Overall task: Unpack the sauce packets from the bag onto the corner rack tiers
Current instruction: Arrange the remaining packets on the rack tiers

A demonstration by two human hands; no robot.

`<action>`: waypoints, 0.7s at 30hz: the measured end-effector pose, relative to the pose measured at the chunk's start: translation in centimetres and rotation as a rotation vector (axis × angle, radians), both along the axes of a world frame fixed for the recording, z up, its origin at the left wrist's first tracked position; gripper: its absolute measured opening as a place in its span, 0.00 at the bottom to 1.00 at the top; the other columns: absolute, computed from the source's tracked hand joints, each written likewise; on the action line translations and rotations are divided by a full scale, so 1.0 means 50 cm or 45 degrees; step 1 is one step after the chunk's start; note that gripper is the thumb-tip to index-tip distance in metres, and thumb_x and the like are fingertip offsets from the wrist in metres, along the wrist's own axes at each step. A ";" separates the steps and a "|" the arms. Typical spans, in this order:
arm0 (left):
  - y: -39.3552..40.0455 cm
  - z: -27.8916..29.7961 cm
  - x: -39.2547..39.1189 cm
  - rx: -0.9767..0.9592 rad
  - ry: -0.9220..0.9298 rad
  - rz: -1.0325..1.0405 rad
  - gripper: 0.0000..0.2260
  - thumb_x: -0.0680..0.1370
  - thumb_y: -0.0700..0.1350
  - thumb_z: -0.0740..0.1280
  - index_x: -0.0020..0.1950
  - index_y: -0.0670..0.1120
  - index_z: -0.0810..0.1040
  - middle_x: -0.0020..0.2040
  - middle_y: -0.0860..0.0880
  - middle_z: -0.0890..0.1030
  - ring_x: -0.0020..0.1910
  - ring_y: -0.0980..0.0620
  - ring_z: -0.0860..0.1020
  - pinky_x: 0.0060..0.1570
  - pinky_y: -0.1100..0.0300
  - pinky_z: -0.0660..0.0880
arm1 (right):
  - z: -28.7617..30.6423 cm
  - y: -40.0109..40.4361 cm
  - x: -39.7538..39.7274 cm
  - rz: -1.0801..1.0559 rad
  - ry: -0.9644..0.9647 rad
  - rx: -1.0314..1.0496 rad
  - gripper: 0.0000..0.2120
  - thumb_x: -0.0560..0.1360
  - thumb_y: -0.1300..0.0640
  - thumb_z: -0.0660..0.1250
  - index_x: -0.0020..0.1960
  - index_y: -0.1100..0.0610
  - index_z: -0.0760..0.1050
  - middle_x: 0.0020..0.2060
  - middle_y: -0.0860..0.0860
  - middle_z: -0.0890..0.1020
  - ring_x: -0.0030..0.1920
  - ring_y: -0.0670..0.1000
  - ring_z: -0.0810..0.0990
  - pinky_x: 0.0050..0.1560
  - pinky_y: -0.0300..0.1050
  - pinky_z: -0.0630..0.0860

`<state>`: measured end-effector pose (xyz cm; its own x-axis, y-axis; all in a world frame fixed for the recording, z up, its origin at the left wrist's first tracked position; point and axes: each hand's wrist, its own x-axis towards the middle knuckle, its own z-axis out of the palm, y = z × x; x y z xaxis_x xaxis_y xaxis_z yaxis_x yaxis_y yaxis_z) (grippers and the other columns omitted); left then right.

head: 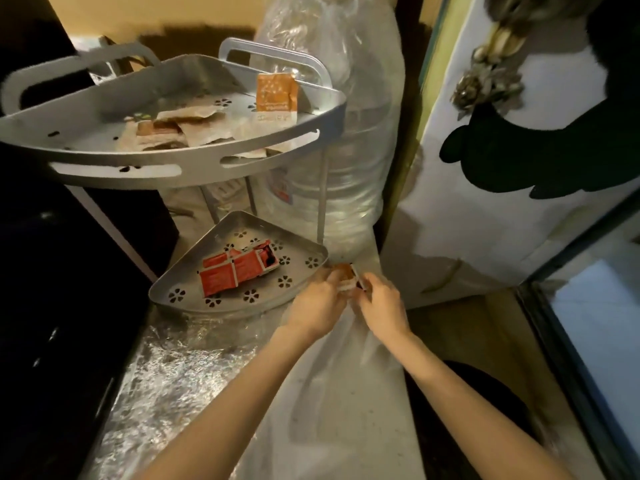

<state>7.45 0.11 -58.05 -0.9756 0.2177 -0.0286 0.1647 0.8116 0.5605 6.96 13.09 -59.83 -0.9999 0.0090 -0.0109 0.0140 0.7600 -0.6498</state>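
The packets (349, 277) are being mostly covered by the fingers of the left hand (317, 303) and right hand (381, 308), so their number cannot be told. Print on the upright packet (277, 95) is being blurred. The bag (332, 393) is being cut off at the bottom edge
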 end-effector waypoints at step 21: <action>0.018 -0.047 -0.013 0.310 -0.209 0.237 0.22 0.73 0.35 0.62 0.67 0.41 0.69 0.69 0.39 0.67 0.66 0.42 0.68 0.63 0.63 0.62 | -0.034 -0.035 -0.033 -0.082 -0.008 0.329 0.15 0.77 0.53 0.60 0.59 0.60 0.73 0.56 0.56 0.76 0.56 0.56 0.76 0.52 0.47 0.74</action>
<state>6.81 1.04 -60.42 -0.9859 0.0566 -0.1576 -0.0818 0.6583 0.7483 5.30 11.33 -61.55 -0.9971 0.0762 -0.0059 0.0712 0.8980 -0.4343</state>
